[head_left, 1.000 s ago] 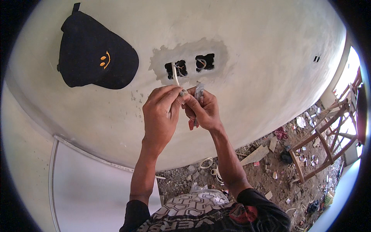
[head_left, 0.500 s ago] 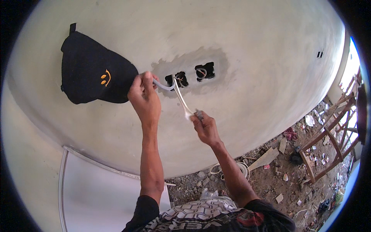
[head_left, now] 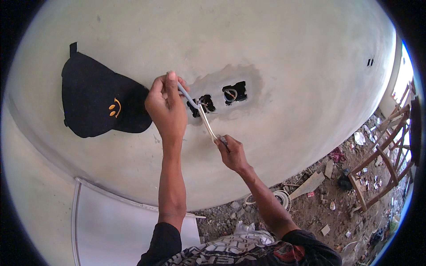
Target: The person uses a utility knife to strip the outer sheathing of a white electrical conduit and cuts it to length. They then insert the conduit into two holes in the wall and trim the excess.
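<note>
My left hand is closed, thumb up, around a grey cable in front of the wall. The cable runs down to the right, where it meets pale white strands close to the left wall opening. Those strands stretch taut to my right hand, which is closed around their lower end. A small dark piece also shows between its fingers; I cannot tell what it is. To the right, a second cut-out holds a curled grey cable with bare ends.
A black cap with a yellow smile hangs on the wall at left. Below it leans a white board. A coil of white cable, a wood offcut and rubble lie on the ground. A wooden frame stands at right.
The grey cable, bent in a curve before, is now straighter between my left hand and the white strands. My right hand is slightly lower in the picture. The whole view has shifted a little.
</note>
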A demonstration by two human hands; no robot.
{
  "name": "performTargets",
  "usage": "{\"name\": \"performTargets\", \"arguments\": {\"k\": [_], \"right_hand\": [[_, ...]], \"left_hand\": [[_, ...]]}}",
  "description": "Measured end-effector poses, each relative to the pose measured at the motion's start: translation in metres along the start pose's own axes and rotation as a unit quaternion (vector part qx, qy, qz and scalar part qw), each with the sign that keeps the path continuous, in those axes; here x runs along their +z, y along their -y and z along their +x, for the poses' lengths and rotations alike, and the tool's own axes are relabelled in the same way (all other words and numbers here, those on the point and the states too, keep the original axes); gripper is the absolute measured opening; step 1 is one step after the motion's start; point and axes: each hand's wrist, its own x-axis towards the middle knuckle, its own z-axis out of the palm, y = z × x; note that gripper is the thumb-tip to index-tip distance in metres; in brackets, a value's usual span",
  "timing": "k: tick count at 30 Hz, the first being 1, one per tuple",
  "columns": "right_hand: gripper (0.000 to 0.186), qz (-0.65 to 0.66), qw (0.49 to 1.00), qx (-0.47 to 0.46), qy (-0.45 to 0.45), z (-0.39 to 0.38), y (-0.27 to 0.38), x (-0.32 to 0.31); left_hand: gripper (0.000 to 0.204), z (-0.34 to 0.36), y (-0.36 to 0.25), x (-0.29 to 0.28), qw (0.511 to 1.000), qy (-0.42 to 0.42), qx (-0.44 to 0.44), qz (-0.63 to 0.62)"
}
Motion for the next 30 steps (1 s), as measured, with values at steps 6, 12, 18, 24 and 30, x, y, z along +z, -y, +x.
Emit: {"name": "performTargets", "arguments": {"k": [6, 12, 18, 24, 30], "right_hand": [[0.033, 0.144, 0.978, 0.117, 0.093, 0.021, 0.040, -0.041], [0.041, 0.241, 0.949, 0.194, 0.052, 0.039, 0.054, -0.018], [0.026, 0.189, 0.973, 0.132, 0.018, 0.034, 0.044, -0.003], [0.019, 0.113, 0.990, 0.078, -0.035, 0.035, 0.029, 0.011], [0.019, 0.078, 0.994, 0.056, -0.044, 0.030, 0.026, 0.016]], "left_hand": [[0.030, -0.051, 0.061, -0.018, 0.984, 0.120, 0.109, 0.068], [0.019, -0.031, 0.073, -0.015, 0.922, 0.054, 0.322, 0.209], [0.020, -0.027, 0.089, -0.010, 0.924, 0.029, 0.342, 0.169], [0.019, -0.017, 0.100, -0.002, 0.926, -0.017, 0.352, 0.139], [0.014, -0.008, 0.091, 0.000, 0.890, -0.066, 0.408, 0.191]]}}
